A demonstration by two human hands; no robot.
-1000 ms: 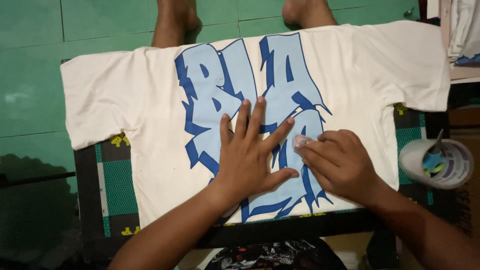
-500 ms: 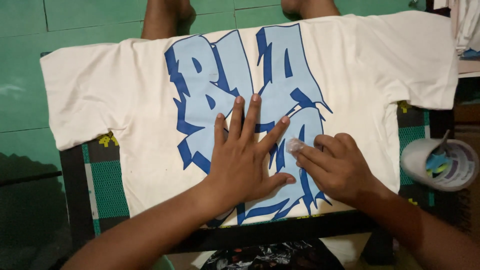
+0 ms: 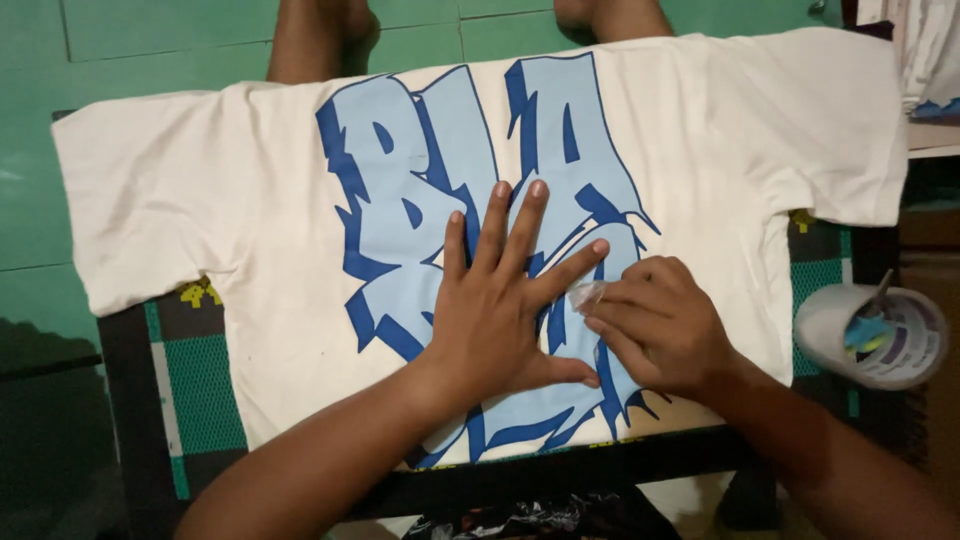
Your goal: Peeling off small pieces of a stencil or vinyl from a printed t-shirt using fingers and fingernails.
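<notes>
Pressing flat with fingers spread, the left hand (image 3: 500, 310) pins the shirt (image 3: 250, 230) at frame centre, while the right hand (image 3: 655, 325), just beside, pinches a small clear film (image 3: 585, 293).

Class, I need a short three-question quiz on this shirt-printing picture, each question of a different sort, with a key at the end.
1. True or false: the left hand lies flat, fingers spread, on the white T-shirt.
2. What does the right hand pinch?
A. a brush
B. a small pale scrap on the blue print
C. the shirt's sleeve
3. Fill in: the white tub with a tool in it stands to the ____ of the shirt.

Key: 1 true; 2 B; 3 right.
</notes>
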